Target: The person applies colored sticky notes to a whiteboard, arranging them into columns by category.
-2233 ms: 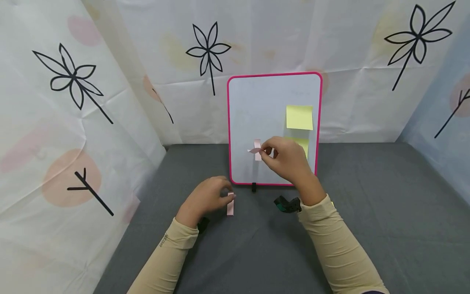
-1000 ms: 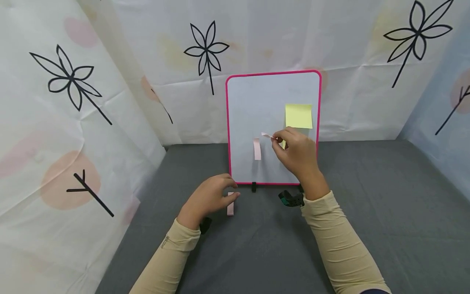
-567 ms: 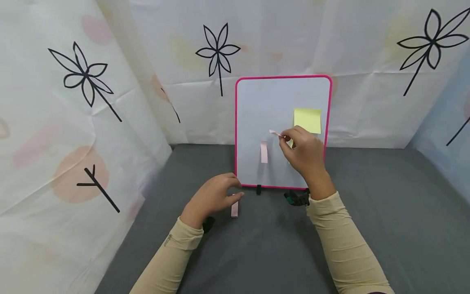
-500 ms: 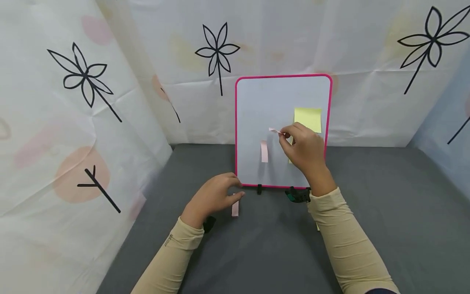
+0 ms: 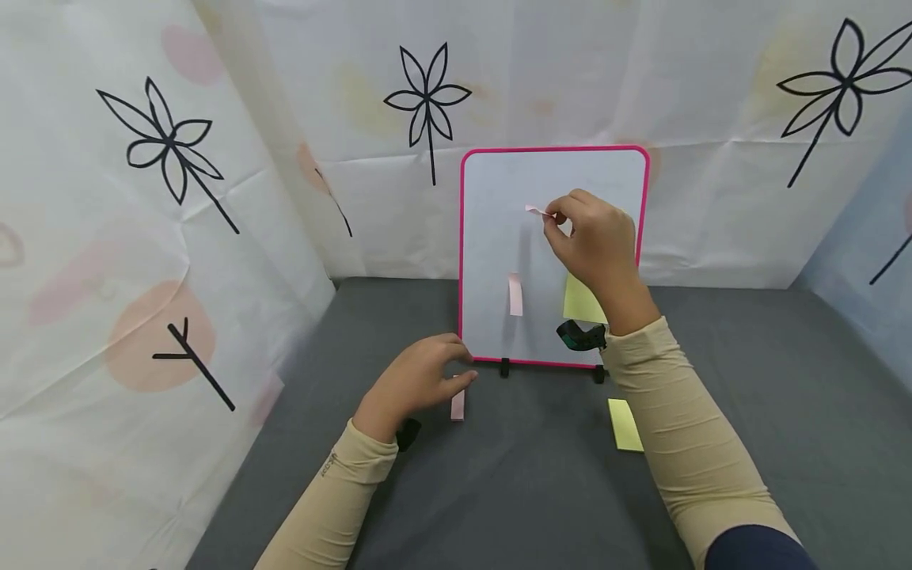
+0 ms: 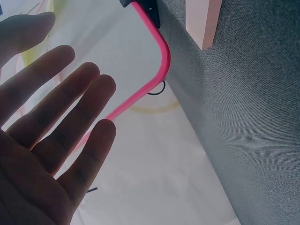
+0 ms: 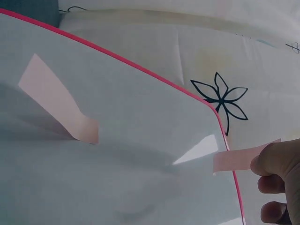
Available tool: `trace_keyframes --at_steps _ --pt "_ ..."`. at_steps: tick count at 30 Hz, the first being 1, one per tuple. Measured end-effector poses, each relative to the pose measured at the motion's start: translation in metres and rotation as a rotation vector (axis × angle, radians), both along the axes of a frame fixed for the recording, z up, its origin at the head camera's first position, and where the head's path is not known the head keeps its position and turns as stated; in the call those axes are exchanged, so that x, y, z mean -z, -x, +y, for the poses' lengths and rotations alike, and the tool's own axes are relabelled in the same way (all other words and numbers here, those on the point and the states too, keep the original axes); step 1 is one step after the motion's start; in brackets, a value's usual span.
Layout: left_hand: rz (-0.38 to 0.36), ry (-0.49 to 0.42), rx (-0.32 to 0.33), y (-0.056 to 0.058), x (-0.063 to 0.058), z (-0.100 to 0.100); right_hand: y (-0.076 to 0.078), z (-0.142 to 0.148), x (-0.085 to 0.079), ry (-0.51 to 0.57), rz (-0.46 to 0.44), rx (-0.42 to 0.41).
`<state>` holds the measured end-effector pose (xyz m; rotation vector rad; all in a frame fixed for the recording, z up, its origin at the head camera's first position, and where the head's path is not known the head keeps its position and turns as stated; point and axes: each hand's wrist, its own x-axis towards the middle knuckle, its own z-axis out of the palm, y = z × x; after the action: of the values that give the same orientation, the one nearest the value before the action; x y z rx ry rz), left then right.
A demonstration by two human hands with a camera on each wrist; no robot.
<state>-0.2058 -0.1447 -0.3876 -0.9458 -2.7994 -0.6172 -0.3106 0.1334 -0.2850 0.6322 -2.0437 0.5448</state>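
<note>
A small pink sticky strip is pinched between thumb and fingertips of my right hand, before the upper part of the pink-framed whiteboard. The right wrist view shows this hand with one end of the strip sticking out. Lower on the board another pink strip is stuck by one end, its other end curling away. My left hand holds nothing, fingers spread; it hovers by a pad of pink strips on the table, partly covering it in the head view.
A yellow sticky note hangs on the board below my right wrist; a higher one is hidden behind the hand. Another yellow pad lies on the table beside my right sleeve. Black feet support the board, with patterned cloth behind.
My right hand has risen up the board with the pink strip, away from the stuck strip. It uncovers the lower yellow note and covers the upper one. The left hand has barely moved.
</note>
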Motion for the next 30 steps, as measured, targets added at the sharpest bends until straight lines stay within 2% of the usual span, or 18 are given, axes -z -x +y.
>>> trace_keyframes --at_steps 5,15,22,30 --pt "-0.012 -0.016 0.022 0.0 -0.002 -0.003 0.006 -0.008 -0.005 -0.03 -0.012 0.004" --pt "0.005 -0.002 0.006 0.001 -0.003 -0.006 0.011 -0.017 -0.003 -0.093 -0.053 0.026" --pt "0.004 0.014 0.002 0.002 -0.004 -0.005 0.015 -0.017 0.005 -0.132 -0.042 0.023" --pt "-0.009 0.011 -0.001 0.002 -0.004 -0.006 0.017 -0.021 0.013 -0.164 -0.086 0.014"
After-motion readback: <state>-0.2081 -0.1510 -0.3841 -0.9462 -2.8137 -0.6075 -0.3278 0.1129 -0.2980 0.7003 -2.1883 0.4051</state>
